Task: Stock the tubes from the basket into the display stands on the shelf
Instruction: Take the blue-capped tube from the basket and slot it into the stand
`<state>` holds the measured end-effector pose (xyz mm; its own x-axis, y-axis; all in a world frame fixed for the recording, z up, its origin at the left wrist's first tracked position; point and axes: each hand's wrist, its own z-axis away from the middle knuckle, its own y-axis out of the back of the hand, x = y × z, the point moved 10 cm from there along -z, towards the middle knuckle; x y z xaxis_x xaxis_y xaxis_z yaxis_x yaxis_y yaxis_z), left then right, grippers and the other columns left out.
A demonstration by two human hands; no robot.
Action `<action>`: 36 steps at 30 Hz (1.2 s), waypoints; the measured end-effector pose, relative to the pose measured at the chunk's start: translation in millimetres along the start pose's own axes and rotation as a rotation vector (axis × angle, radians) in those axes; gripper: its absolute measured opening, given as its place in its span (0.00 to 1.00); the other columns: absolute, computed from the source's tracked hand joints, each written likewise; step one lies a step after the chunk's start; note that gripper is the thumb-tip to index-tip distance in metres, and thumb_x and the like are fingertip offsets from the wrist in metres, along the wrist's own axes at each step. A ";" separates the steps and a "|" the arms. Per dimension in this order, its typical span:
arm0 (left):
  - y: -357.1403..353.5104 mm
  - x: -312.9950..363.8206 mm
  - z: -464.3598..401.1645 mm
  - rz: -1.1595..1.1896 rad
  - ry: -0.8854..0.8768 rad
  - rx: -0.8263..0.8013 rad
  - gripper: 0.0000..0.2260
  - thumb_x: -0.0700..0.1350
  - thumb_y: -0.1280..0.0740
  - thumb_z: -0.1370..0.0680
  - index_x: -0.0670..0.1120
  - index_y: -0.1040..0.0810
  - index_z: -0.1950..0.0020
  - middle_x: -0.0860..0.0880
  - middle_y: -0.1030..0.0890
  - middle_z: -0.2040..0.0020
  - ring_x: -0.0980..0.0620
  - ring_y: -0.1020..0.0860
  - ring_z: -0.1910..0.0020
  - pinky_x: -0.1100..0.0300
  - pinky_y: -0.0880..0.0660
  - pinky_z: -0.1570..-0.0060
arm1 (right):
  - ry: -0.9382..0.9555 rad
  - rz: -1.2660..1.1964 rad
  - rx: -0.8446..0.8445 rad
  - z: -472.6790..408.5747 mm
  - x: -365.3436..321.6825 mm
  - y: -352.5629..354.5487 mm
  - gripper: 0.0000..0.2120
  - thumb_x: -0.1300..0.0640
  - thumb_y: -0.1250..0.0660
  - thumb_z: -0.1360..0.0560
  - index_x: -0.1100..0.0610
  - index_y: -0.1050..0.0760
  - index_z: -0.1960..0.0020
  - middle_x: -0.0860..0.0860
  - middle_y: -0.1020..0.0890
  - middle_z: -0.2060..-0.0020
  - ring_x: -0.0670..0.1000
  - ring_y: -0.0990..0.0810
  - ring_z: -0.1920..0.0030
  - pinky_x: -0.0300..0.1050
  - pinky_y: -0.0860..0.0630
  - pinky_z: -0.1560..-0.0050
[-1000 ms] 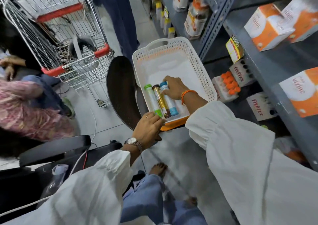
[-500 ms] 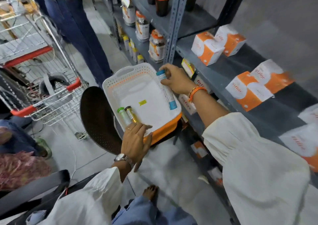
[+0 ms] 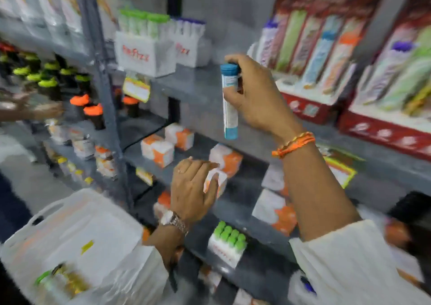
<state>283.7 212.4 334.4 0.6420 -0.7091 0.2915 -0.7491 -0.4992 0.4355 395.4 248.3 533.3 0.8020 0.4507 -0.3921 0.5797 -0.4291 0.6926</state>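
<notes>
My right hand (image 3: 256,97) is raised in front of the upper shelf and grips a blue-capped tube (image 3: 229,108), held upright. My left hand (image 3: 192,189) hovers lower down, fingers spread and holding nothing, in front of the orange-and-white boxes. The white basket (image 3: 70,211) sits at the lower left with a green-capped tube (image 3: 46,279) and a yellow tube (image 3: 70,279) lying in it. White display stands (image 3: 145,57) with green-capped and purple-capped tubes stand on the upper shelf, left of my right hand. Red display stands (image 3: 310,55) with several tubes are on its right.
A grey shelf upright (image 3: 102,90) runs down the left. Dark bottles with orange and yellow-green lids (image 3: 93,113) fill the left shelves. Orange-and-white boxes (image 3: 158,150) lie on the middle shelf. A small stand of green-capped tubes (image 3: 227,244) sits on a lower shelf. Another person's hand (image 3: 35,108) reaches in at left.
My right hand lifted the blue-capped tube out of the basket and up to the upper shelf. My left hand let go of the basket rim and rose. The view swung up toward the shelves.
</notes>
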 end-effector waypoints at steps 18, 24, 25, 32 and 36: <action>-103.8 117.2 -109.3 0.193 -0.273 -0.116 0.18 0.51 0.44 0.19 0.48 0.24 0.33 0.49 0.20 0.36 0.47 0.23 0.38 0.50 0.33 0.30 | -0.413 0.476 0.491 85.8 111.9 313.3 0.19 0.60 0.31 0.25 0.58 0.28 0.34 0.56 0.22 0.44 0.54 0.24 0.50 0.49 0.26 0.48; -109.3 119.0 -121.6 0.126 -0.239 -0.093 0.18 0.54 0.45 0.18 0.48 0.22 0.36 0.49 0.18 0.40 0.46 0.23 0.40 0.48 0.31 0.38 | -0.515 0.543 0.456 98.5 148.2 322.1 0.22 0.65 0.30 0.25 0.59 0.30 0.33 0.60 0.24 0.38 0.57 0.23 0.42 0.46 0.28 0.44; -109.8 118.1 -121.9 0.122 -0.248 -0.087 0.18 0.53 0.45 0.18 0.48 0.22 0.36 0.49 0.18 0.40 0.46 0.23 0.40 0.48 0.31 0.38 | -0.522 0.539 0.448 99.3 152.8 321.1 0.22 0.66 0.30 0.25 0.58 0.30 0.33 0.60 0.25 0.37 0.58 0.24 0.41 0.46 0.28 0.42; -110.1 117.2 -120.0 0.092 -0.286 -0.040 0.19 0.52 0.45 0.19 0.45 0.21 0.36 0.46 0.17 0.40 0.45 0.21 0.42 0.48 0.32 0.38 | -0.528 0.481 0.453 103.1 167.2 322.3 0.21 0.68 0.30 0.26 0.54 0.28 0.36 0.56 0.24 0.39 0.53 0.24 0.44 0.45 0.25 0.43; -109.5 117.9 -119.5 0.074 -0.291 -0.029 0.20 0.53 0.45 0.19 0.45 0.22 0.36 0.45 0.17 0.40 0.44 0.21 0.42 0.48 0.32 0.37 | -0.576 0.515 0.405 104.1 169.6 328.3 0.18 0.64 0.32 0.24 0.54 0.28 0.36 0.57 0.24 0.38 0.54 0.23 0.45 0.49 0.23 0.43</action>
<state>461.0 243.0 422.8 0.5088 -0.8581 0.0694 -0.7846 -0.4290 0.4477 736.8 102.4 631.2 0.8629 -0.2946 -0.4105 0.0442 -0.7654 0.6421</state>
